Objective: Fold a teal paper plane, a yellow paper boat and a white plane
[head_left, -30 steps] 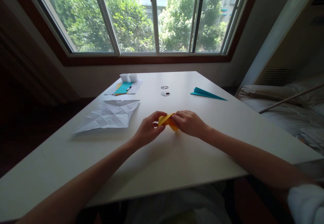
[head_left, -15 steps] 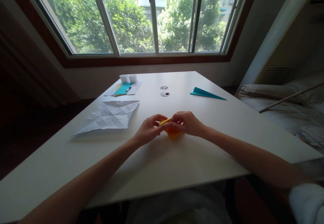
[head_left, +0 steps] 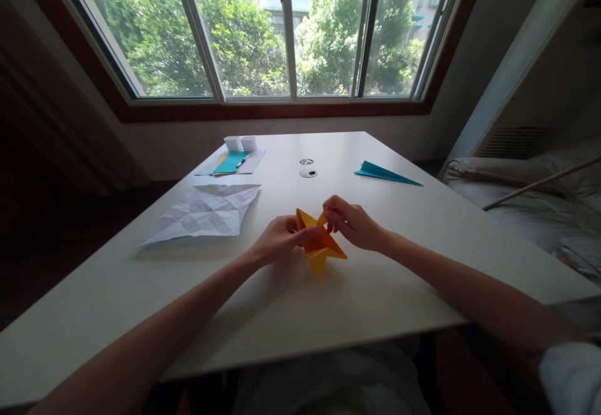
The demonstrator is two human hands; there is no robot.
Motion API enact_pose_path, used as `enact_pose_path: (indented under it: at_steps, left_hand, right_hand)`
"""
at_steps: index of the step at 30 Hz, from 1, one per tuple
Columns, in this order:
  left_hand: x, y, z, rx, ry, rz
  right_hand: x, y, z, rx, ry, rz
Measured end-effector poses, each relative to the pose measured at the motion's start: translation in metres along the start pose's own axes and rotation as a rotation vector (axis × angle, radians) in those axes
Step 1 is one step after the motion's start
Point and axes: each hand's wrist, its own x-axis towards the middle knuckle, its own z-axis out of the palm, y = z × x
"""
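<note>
Person is working a folded orange paper piece [head_left: 319, 246] at table centre, just in front of both hands; it is sitting partly opened into a pointed star-like shape, lower points resting on the white table [head_left: 328, 315], upper points lifted. Left hand [head_left: 278, 245] is gripping the piece from its 9 o'clock side, thumb and fingers pinching the left flap. Right hand [head_left: 353, 224] is coming in from 2 o'clock, fingertips pinching the upper right point; fingers curled, not flat. Both hands are closing on the same paper, touching it, near each other but not touching. At 10 o'clock from the orange piece a creased white sheet [head_left: 204, 215] is lying unfolded and flat on the table, well apart from the hands. Further out at 11 o'clock a teal sheet [head_left: 230, 163] is sitting on a pale sheet with a pen [head_left: 240, 163] across it, and two small white containers [head_left: 240, 143] are standing just behind. At 12 o'clock two small round discs [head_left: 307, 168] are lying on the tabletop. At 1 o'clock a teal paper plane [head_left: 385, 173] is lying near the far right edge. Window [head_left: 291, 33] is running along the far wall, trees outside.
</note>
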Motion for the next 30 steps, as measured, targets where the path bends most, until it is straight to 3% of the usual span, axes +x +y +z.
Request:
enact_pose_path:
  at_steps: [6, 12, 16, 18, 22, 27, 30]
  left_hand:
    - [-0.002, 0.004, 0.001, -0.051, -0.073, 0.059]
    - [0.000, -0.007, 0.002, -0.151, -0.091, 0.063]
    - [0.004, -0.016, 0.002, -0.243, -0.074, 0.034]
    - [0.004, -0.016, 0.001, -0.230, -0.016, 0.007]
    - [0.004, -0.009, -0.001, -0.155, 0.125, -0.084]
    - [0.004, -0.006, -0.003, -0.114, 0.281, -0.095]
    - [0.005, -0.007, -0.003, -0.101, 0.318, -0.089]
  right_hand:
    - [0.006, 0.001, 0.002, 0.319, 0.108, 0.171]
    - [0.015, 0.003, -0.001, 1.061, 0.240, 0.629]
    - [0.016, 0.005, 0.001, 1.240, 0.196, 0.852]
    - [0.016, 0.006, 0.003, 1.254, 0.209, 0.814]
    - [0.013, 0.004, 0.007, 1.176, 0.183, 0.566]
    - [0.003, -0.002, 0.016, 0.709, 0.218, 0.392]
    - [0.000, -0.005, 0.024, 0.501, 0.247, 0.278]
